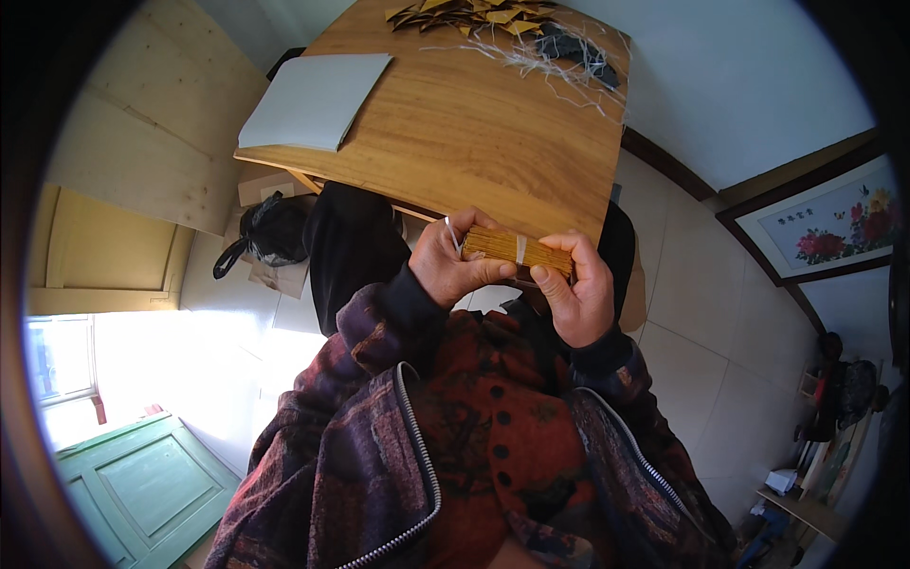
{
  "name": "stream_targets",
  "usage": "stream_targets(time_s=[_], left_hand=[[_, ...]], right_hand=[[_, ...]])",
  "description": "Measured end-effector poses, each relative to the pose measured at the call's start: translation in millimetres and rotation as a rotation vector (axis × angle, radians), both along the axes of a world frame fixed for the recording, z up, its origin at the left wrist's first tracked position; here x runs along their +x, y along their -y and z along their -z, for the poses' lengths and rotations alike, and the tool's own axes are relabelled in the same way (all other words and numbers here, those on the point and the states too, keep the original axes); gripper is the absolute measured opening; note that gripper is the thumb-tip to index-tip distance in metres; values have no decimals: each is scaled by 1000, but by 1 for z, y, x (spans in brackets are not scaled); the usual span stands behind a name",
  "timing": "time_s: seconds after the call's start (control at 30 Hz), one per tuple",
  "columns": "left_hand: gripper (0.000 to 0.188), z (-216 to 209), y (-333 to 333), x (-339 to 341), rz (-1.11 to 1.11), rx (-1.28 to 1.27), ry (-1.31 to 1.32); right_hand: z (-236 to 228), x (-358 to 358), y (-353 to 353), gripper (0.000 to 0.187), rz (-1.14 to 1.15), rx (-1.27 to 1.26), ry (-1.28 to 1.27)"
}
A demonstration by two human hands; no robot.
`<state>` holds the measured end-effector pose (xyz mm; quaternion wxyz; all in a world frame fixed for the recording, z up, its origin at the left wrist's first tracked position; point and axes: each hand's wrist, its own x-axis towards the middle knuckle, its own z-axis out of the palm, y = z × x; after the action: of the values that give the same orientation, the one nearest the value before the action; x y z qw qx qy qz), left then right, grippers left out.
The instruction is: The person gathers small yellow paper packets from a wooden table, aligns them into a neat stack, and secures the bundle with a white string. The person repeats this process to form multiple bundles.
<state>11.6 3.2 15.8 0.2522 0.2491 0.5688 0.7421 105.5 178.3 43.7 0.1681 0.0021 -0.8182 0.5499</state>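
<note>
A bundle of yellow-brown paper pieces [491,245], stacked edge to edge, is held between my two hands above my lap, just in front of the table edge. A whitish band [521,250] runs across its middle. My left hand [438,267] grips the left end, thumb along the near side. A thin white strip [452,235] loops at its index finger. My right hand [586,299] closes on the other end, with its thumb on the near side and its fingers over the far side.
On the wooden table [474,133] lie white sheets [313,102] at the left. At the far side are a heap of yellow paper pieces [474,15], loose white strips [531,63] and a dark grey crumpled thing [576,45]. A black bag [273,229] rests on the floor at the left.
</note>
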Motion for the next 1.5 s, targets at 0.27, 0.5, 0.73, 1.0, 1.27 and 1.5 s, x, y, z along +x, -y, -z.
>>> stream_targets(time_s=[0.27, 0.5, 0.73, 1.0, 1.27, 1.5], left_hand=[[39, 11, 5, -12, 127, 61, 290], [70, 16, 11, -17, 313, 63, 239], [77, 22, 7, -16, 314, 118, 337], [40, 21, 4, -8, 195, 106, 312], [48, 6, 9, -3, 183, 106, 82], [46, -8, 12, -3, 160, 95, -143]], right_hand=[[7, -9, -3, 31, -21, -68, 106], [10, -10, -6, 30, -7, -92, 114], [12, -10, -8, 31, 7, -92, 119], [9, -6, -5, 33, -28, -95, 52], [3, 0, -5, 37, -53, 103, -172], [-5, 3, -3, 38, -96, 157, -296]])
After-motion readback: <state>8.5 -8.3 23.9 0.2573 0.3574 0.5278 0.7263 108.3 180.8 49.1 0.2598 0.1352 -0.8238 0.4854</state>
